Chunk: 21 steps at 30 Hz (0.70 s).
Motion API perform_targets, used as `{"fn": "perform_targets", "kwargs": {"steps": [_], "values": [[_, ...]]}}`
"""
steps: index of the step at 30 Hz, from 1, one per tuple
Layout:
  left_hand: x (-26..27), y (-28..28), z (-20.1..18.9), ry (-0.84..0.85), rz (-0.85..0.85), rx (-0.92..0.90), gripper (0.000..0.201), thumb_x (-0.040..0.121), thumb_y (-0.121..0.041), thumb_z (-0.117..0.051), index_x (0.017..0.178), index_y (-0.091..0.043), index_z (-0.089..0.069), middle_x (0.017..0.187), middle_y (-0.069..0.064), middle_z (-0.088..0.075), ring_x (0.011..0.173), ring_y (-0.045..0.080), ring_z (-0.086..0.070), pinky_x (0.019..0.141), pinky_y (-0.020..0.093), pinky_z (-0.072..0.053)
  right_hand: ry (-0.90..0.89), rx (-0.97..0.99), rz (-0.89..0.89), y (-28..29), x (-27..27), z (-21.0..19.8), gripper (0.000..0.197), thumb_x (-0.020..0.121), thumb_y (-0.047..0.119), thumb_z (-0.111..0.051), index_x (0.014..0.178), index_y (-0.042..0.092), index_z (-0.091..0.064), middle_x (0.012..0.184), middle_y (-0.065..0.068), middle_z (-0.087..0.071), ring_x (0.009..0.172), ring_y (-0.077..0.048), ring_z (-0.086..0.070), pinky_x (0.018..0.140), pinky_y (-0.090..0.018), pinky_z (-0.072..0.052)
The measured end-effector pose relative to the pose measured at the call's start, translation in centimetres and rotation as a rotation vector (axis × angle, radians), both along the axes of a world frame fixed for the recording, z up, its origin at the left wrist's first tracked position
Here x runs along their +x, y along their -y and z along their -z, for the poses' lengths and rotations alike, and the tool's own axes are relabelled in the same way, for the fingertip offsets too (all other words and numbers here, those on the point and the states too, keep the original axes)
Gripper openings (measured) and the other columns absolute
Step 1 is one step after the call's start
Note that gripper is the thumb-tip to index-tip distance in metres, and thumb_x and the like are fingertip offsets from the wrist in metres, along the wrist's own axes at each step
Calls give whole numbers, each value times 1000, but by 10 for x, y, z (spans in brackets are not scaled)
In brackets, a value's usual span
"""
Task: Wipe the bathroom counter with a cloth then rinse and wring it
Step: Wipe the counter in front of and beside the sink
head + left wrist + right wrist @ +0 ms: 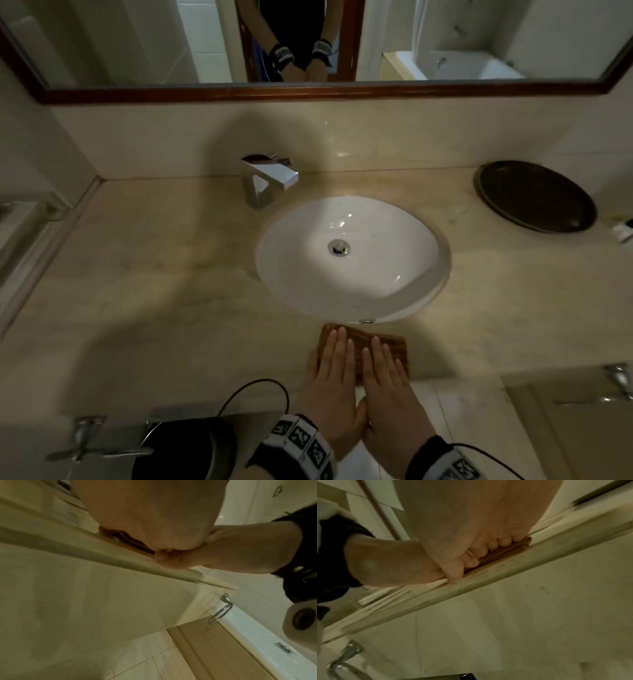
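Observation:
A folded brown cloth (397, 344) lies on the beige counter (171, 274), at its front edge just before the white sink (301, 274). My left hand (337, 346) and right hand (382, 356) lie side by side on it, fingers straight and flat, pressing it down. The left wrist view shows my left palm (154, 520) from below, with a sliver of cloth (130, 540) under it. In the right wrist view, the fingers (488, 545) of my right hand rest on the cloth's folded edge (505, 550).
A chrome tap (267, 178) stands behind the sink, under a wood-framed mirror (308, 94). A dark round tray (534, 197) and a small white item (621, 233) sit at the counter's far right. A towel ring (221, 609) and a toilet roll (300, 618) hang below.

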<state>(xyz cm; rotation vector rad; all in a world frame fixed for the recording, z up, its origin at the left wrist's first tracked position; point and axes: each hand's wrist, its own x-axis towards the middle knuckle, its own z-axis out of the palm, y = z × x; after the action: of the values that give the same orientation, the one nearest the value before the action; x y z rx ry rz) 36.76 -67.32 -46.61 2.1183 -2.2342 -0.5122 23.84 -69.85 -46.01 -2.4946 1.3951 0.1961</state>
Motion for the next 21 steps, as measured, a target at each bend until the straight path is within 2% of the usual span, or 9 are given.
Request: {"fn": "perform_targets", "kwargs": {"steps": [4, 6, 10, 12, 14, 16, 18, 20, 21], "values": [[-52, 21, -3, -14, 3, -12, 78, 86, -55, -37, 141, 1, -40, 153, 17, -27, 143, 31, -24, 110, 52, -31, 1, 3, 50, 15, -51, -6, 80, 64, 32, -37, 136, -5, -36, 140, -24, -46, 130, -30, -33, 109, -38, -17], [-63, 28, -3, -10, -6, -13, 77, 85, -56, -40, 139, 0, -44, 151, 16, -34, 140, 29, -32, 110, 50, -28, -9, 26, 55, 21, -62, -7, 80, 65, 31, -37, 137, -4, -35, 141, -23, -46, 130, -30, -33, 110, -36, -13], [-46, 25, -1, 27, 27, -58, 66, 91, -49, -33, 135, -4, -49, 147, 13, -41, 136, 25, -40, 107, 45, -39, 21, 12, 75, 18, -44, -3, 78, 67, 32, -39, 135, -6, -39, 139, -25, -48, 131, -33, -32, 111, -37, -6], [-21, 17, 2, 53, -15, -58, 66, 86, -48, -37, 134, -4, -51, 146, 14, -43, 134, 25, -42, 106, 43, -38, 24, 20, 37, 15, -20, -1, 77, 68, 34, -38, 132, -8, -49, 137, -26, -50, 130, -36, -37, 110, -41, -7], [6, 8, -6, 94, -81, -32, 72, 84, -48, -33, 140, -3, -42, 152, 15, -29, 139, 26, -34, 111, 42, -32, 18, 65, -47, 12, 9, -2, 75, 67, 38, -39, 124, -7, -59, 132, -25, -55, 124, -38, -51, 110, -42, -12], [34, -1, -10, 161, -100, 37, 74, 88, -48, -18, 148, -8, -8, 155, 10, 8, 146, 24, -3, 120, 37, -11, 7, 129, -99, 12, 40, -5, 78, 62, 44, -38, 118, -5, -64, 127, -24, -59, 115, -35, -61, 111, -43, -31], [57, -5, -16, 143, -134, -33, 73, 87, -50, -9, 146, -10, 7, 151, 5, 22, 144, 23, 10, 119, 33, 1, 35, 135, -146, 15, 66, -12, 80, 61, 45, -36, 116, -5, -66, 127, -23, -59, 113, -34, -62, 98, -43, -43], [76, -4, -14, 167, -179, 30, 75, 85, -51, -5, 145, -8, 11, 149, 6, 25, 143, 24, 15, 119, 35, -2, 38, 176, -189, 24, 87, -25, 78, 76, 38, -36, 135, -11, -44, 147, -26, -34, 134, -37, -41, 108, -44, -25], [86, -1, -10, 212, -202, 34, 76, 87, -50, -11, 147, -5, -3, 153, 11, 12, 146, 26, 3, 118, 38, -16, 35, 156, -229, 31, 97, -26, 76, 86, 34, -34, 146, -10, -19, 156, -24, -8, 145, -37, -16, 112, -41, -6]]}}
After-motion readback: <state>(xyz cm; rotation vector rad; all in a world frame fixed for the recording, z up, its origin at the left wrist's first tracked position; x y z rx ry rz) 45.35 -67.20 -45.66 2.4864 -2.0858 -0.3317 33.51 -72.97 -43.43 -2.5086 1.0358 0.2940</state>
